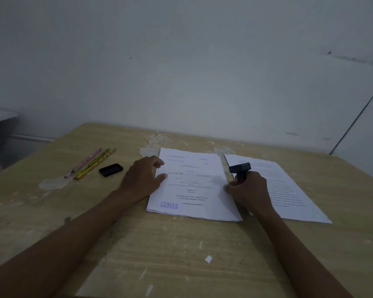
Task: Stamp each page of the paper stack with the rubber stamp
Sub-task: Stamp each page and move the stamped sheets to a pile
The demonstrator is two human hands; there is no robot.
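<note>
The top page of the paper stack (194, 183) bears a purple-blue stamp mark (169, 205) near its lower left corner, reading "LUNAS" and seen upside down. The printed lines on this page and on the separate sheet (289, 190) beside it are too small to read
</note>
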